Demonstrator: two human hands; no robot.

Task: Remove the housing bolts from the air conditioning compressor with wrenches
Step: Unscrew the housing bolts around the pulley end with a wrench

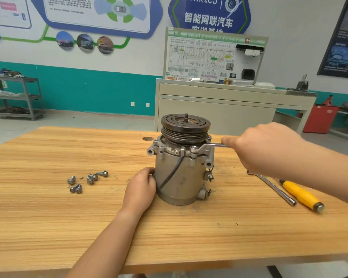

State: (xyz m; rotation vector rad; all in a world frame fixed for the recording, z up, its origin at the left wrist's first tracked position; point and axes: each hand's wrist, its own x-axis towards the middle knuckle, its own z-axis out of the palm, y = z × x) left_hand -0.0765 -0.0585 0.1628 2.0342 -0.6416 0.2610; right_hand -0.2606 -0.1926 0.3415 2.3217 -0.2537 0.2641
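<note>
The grey air conditioning compressor (pixel 181 175) stands upright on the wooden table (pixel 88 227), its dark grooved pulley (pixel 185 125) on top. My left hand (pixel 142 187) grips the lower left side of its body. My right hand (pixel 263 146) holds the handle of a silver ring wrench (pixel 208 146). The wrench's ring end sits on a bolt at the front right of the housing flange. Several removed bolts (pixel 88 180) lie loose on the table to the left of the compressor.
A long silver socket wrench (pixel 273 188) and a yellow-handled screwdriver (pixel 301 195) lie on the table at the right, partly under my right forearm. A beige training bench (pixel 229 105) stands behind the table. A grey shelf rack (pixel 18 97) stands at the far left.
</note>
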